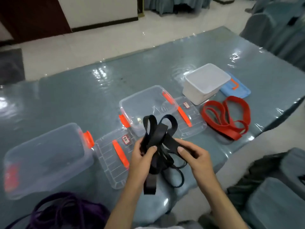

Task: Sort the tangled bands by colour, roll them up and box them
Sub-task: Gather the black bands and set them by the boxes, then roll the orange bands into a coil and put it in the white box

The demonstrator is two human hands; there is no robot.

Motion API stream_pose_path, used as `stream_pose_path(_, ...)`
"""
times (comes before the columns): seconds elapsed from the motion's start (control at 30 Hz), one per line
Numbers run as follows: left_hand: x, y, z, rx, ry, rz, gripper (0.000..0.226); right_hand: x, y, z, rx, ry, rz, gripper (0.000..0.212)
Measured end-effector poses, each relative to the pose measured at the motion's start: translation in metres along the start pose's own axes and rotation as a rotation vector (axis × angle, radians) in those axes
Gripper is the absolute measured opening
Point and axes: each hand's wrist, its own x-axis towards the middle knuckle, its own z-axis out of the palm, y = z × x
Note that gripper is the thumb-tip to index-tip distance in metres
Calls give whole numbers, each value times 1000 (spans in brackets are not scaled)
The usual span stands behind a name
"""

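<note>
Pale tiled floor fills the upper part of the frame; a grey-blue tabletop point(115, 76) under glossy clear film runs across the middle. Chairs in grey-blue covers point(277, 204) stand at the right edge.

Centre, low in frame: both hands hold a bunch of black bands point(156, 139) above the near edge of the tabletop. Left hand point(142, 160) grips the bunch, thumb across the front and fingers curled behind. Right hand point(194, 156) pinches a wide black strip, thumb on top, fingers wrapped under. Several loops stand up above the hands; other strands hang below them, one broad end dangling lowest.

Red bands point(227, 116) lie loose in a flat tangle on the tabletop, right of centre, well apart from the hands. Purple bands point(66, 210) sit heaped at lower left, partly cut off by the frame edge.

Three boxes stand open on the tabletop:
- clear box with orange clips point(46, 156) at left, with its clear lid point(112, 161) flat just beside it, orange handle and a small label on the lid;
- second clear box point(145, 104) at centre, behind the black loops, with its lid point(189, 116) to its right;
- white box point(206, 83) upper right, touching or overlapping a blue lid point(239, 90) with an orange handle behind it.

All three boxes look unfilled, though blur on the left one makes its far end hard to read.
</note>
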Motion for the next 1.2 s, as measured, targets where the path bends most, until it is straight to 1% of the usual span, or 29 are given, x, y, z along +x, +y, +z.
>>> stream_pose_path(0.07,22,-19,9,143,-2,-36,49,19,29,-14,-78,-22,82,26)
stream_pose_path(0.13,41,-43,21,215,-18,-125,48,37,66,-25,-171,-12,225,29)
stream_pose_path(0.2,54,-67,33,365,7,-177,53,53,106,-36,-328,-36,331,28)
stream_pose_path(0.3,58,-95,58,615,70,-193,73,68,147,-57,-650,-194,358,33)
stream_pose_path(0.37,54,-107,73,823,132,-197,79,75,160,-75,-804,-303,339,33)
stream_pose_path(0.43,50,-113,88,1054,197,-215,80,86,169,-94,-816,-419,324,32)
stream_pose_path(0.5,51,-111,101,1212,240,-294,88,103,171,-117,-714,-576,347,38)
stream_pose_path(0.57,48,-102,116,1293,287,-382,96,121,166,-145,-674,-776,379,49)
stream_pose_path(0.6,45,-97,125,1302,329,-407,98,130,164,-160,-693,-844,375,52)
stream_pose_path(0.63,42,-92,136,1300,381,-411,99,139,161,-177,-727,-870,355,52)
stream_pose_path(0.67,39,-88,149,1302,435,-401,99,149,157,-193,-750,-865,330,51)
stream_pose_path(0.73,39,-80,177,1340,505,-369,98,169,147,-224,-734,-801,309,47)
stream_pose_path(0.83,45,-74,221,1357,469,-376,91,200,128,-270,-710,-689,247,39)
stream_pose_path(0.93,57,-74,258,1364,383,-358,73,226,107,-314,-678,-632,155,30)
stream_pose_path(1.0,67,-77,282,1334,304,-280,61,240,96,-340,-683,-601,17,26)
stream_pose_path(1.07,78,-80,308,1278,209,-193,60,251,88,-363,-733,-518,-131,23)
stream_pose_path(1.13,90,-83,334,1234,99,-146,61,258,85,-381,-831,-383,-248,22)
stream_pose_path(1.17,96,-85,346,1222,38,-128,61,262,87,-389,-895,-316,-268,23)
stream_pose_path(1.2,102,-88,356,1217,-25,-109,60,265,90,-397,-966,-263,-249,25)
